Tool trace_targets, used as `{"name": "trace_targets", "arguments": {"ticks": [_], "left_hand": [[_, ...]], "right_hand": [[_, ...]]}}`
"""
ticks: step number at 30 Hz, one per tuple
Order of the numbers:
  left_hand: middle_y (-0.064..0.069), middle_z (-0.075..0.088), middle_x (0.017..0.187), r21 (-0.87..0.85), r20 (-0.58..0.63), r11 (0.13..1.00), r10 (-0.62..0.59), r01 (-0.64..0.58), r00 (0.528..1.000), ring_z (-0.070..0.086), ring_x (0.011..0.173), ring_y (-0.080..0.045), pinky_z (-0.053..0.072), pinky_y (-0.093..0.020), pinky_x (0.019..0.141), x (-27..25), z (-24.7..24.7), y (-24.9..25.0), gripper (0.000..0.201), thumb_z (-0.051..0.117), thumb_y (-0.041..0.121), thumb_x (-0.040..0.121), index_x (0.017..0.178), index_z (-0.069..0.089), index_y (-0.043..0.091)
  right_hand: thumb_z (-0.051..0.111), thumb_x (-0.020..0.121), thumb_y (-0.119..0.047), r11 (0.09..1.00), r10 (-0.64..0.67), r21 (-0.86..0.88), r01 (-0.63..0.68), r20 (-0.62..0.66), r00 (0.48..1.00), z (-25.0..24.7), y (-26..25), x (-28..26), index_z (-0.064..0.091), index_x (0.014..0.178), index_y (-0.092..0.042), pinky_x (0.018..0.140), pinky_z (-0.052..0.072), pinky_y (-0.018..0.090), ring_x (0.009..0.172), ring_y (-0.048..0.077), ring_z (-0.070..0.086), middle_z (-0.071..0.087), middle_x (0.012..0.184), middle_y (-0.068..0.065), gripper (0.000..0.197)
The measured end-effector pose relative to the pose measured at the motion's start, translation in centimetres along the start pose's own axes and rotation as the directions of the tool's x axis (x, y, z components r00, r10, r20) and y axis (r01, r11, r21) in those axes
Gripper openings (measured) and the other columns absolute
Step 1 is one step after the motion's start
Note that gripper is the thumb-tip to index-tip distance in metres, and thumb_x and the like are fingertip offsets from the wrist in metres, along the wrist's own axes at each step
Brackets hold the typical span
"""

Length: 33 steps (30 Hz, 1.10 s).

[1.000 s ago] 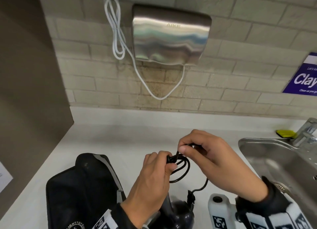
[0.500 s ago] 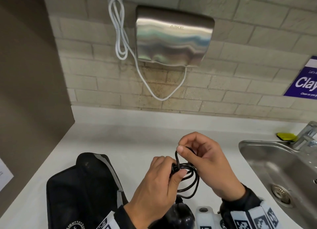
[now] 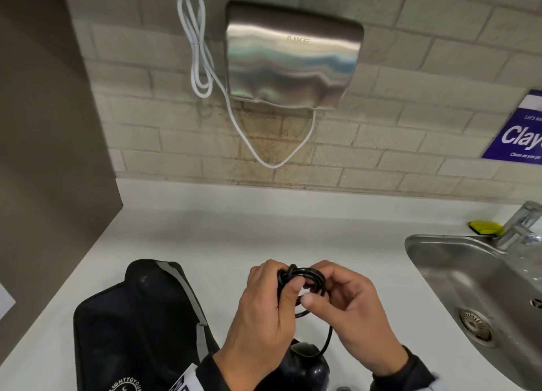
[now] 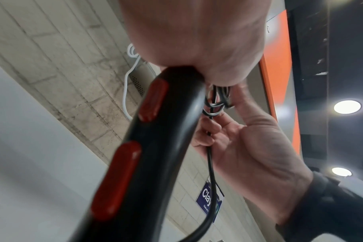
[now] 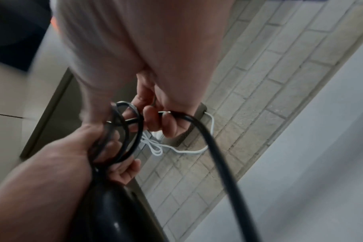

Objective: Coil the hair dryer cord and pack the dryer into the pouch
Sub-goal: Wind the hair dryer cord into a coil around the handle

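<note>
My left hand (image 3: 269, 299) grips the black hair dryer's handle (image 4: 147, 147), which has two red switches, together with the coiled loops of its black cord (image 3: 305, 276). The dryer's round black body (image 3: 305, 367) hangs below my hands at the bottom of the head view. My right hand (image 3: 343, 299) pinches the free run of cord (image 5: 199, 129) beside the coil, fingers curled around it. One strand drops from the coil down to the dryer body. The black pouch (image 3: 132, 332) lies on the white counter (image 3: 234, 238) to the left of my hands.
A steel sink (image 3: 469, 288) with a tap (image 3: 519, 226) and a yellow sponge (image 3: 484, 228) fills the right. A steel hand dryer (image 3: 293, 56) with a white cable (image 3: 199, 53) hangs on the tiled wall. A brown panel (image 3: 44, 156) bounds the left.
My right hand has come down from above the coil to level with my left hand, laying another turn of cord onto the bundle. The hanging loop has become shorter and tighter.
</note>
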<state>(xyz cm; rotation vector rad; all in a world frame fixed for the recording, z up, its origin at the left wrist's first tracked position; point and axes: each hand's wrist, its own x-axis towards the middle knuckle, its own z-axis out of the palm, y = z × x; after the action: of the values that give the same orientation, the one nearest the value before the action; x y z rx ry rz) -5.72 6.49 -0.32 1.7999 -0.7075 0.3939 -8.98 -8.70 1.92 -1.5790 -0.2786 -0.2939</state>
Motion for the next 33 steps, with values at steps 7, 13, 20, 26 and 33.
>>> {"name": "trace_targets", "arguments": {"ticks": [7, 13, 20, 26, 33], "left_hand": [[0.015, 0.064, 0.077, -0.165, 0.027, 0.978, -0.122, 0.124, 0.992, 0.062, 0.069, -0.005, 0.044, -0.008, 0.061, 0.2, -0.8, 1.4, 0.02, 0.037, 0.064, 0.091, 0.106, 0.042, 0.051], [0.003, 0.073, 0.094, -0.403, 0.148, 0.876, -0.225, 0.267, 0.963, 0.068, 0.094, -0.013, 0.051, -0.02, 0.084, 1.3, -2.3, 2.6, 0.017, 0.061, 0.04, 0.094, 0.1, 0.069, 0.026], [-0.013, 0.076, 0.09, -0.681, 0.297, 0.516, -0.454, 0.52, 0.84, 0.063, 0.085, -0.015, 0.046, -0.028, 0.086, 1.9, -3.4, 3.1, 0.031, 0.067, 0.029, 0.08, 0.097, 0.077, 0.006], [-0.017, 0.075, 0.095, -0.741, 0.332, 0.352, -0.549, 0.572, 0.767, 0.059, 0.092, -0.027, 0.042, -0.042, 0.102, 2.1, -3.2, 2.7, 0.031, 0.069, 0.028, 0.08, 0.093, 0.077, 0.001], [-0.012, 0.069, 0.085, -0.759, 0.306, 0.352, -0.55, 0.548, 0.777, 0.056, 0.086, -0.022, 0.043, -0.037, 0.094, 2.0, -3.0, 2.8, 0.028, 0.071, 0.027, 0.077, 0.092, 0.076, 0.004]], "right_hand": [[0.077, 0.075, -0.042, 0.996, 0.076, 0.043, -0.079, 0.062, 0.995, -0.2, -0.5, 0.2, 0.074, 0.084, -0.013, 0.077, 0.052, 0.028, 0.079, 0.016, 0.063, 0.07, 0.077, 0.002, 0.03], [0.076, 0.075, -0.043, 0.993, 0.075, 0.081, -0.083, 0.088, 0.993, -0.8, -1.2, 0.8, 0.075, 0.084, -0.015, 0.078, 0.052, 0.023, 0.079, 0.013, 0.065, 0.072, 0.075, 0.001, 0.029], [0.085, 0.068, -0.034, 0.983, 0.055, 0.176, -0.058, 0.019, 0.998, -0.4, -1.5, 1.5, 0.061, 0.092, -0.02, 0.076, 0.053, 0.031, 0.073, 0.026, 0.067, 0.073, 0.077, 0.016, 0.036], [0.085, 0.067, -0.035, 0.958, -0.226, -0.214, 0.19, -0.157, 0.961, 0.8, -1.4, 0.7, 0.058, 0.088, -0.028, 0.084, 0.05, 0.044, 0.085, 0.035, 0.065, 0.074, 0.082, 0.003, 0.035], [0.072, 0.082, -0.032, 0.473, -0.53, -0.832, 0.29, -0.006, 0.848, 1.0, -0.3, 0.4, 0.078, 0.084, -0.019, 0.078, 0.044, 0.029, 0.09, 0.028, 0.054, 0.069, 0.104, -0.001, 0.015]]}}
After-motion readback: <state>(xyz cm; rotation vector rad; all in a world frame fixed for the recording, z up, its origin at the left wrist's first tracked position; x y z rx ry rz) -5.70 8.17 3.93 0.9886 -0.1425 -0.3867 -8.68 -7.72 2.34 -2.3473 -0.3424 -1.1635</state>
